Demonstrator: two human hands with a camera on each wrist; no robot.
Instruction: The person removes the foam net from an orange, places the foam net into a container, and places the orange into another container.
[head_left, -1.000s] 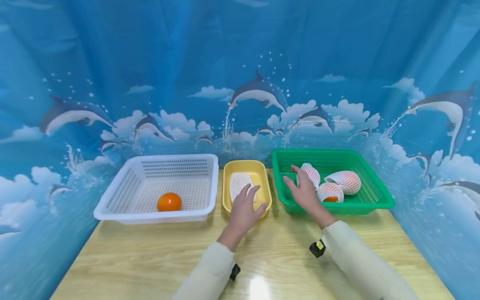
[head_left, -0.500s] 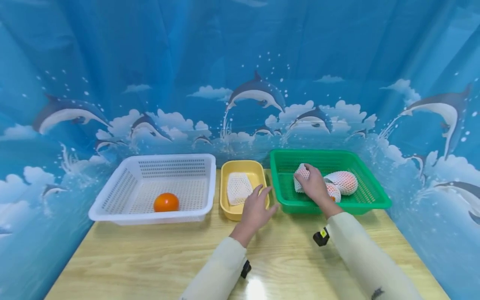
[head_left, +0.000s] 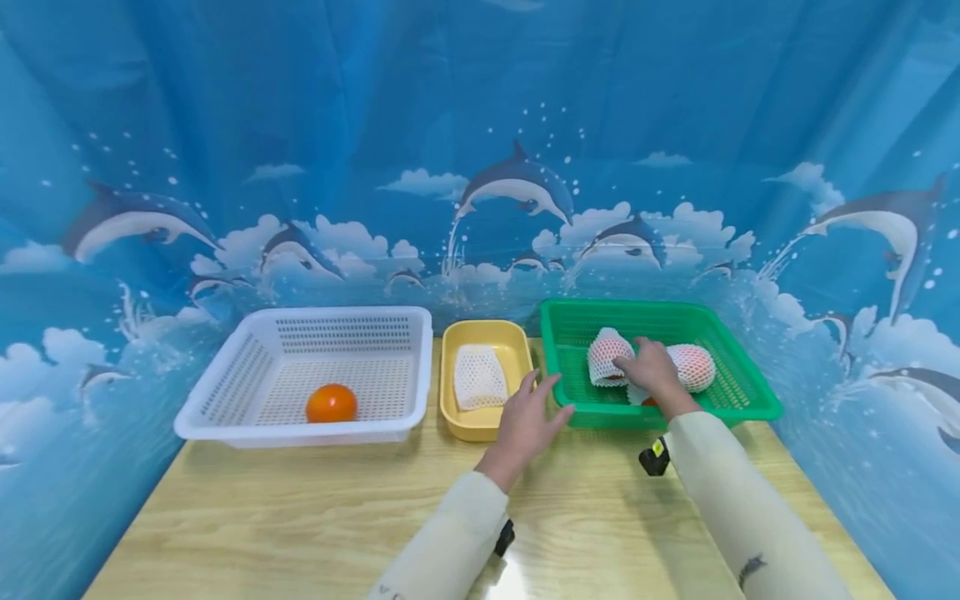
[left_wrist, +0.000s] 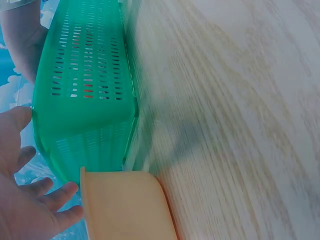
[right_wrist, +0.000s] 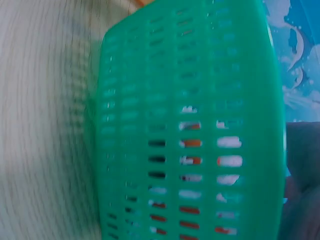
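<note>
Inside the green basket (head_left: 750,410), my right hand (head_left: 656,375) reaches over fruits in white foam nets. Its thumb and index finger lie beside the left netted fruit (head_left: 609,357); the other fingers are hidden. Under the palm shows part of a front netted fruit (head_left: 639,396), orange at its opening. A further netted fruit (head_left: 693,367) lies to the right. My left hand (head_left: 525,421), fingers spread and holding nothing, hovers between the yellow tray (head_left: 472,427) and the green basket. In the left wrist view, its fingers (left_wrist: 55,197) are apart near the tray's rim.
A white foam net (head_left: 480,379) lies flat in the yellow tray. On the left, a white basket (head_left: 300,433) holds one bare, glossy orange fruit (head_left: 332,403). All three containers stand on the wooden table (head_left: 300,517), against a blue dolphin curtain (head_left: 337,150).
My right hand reached onto the left netted fruit, then shifted right; that fruit now stands with its net opening downward. The left hand drifted right, away from the foam net.
</note>
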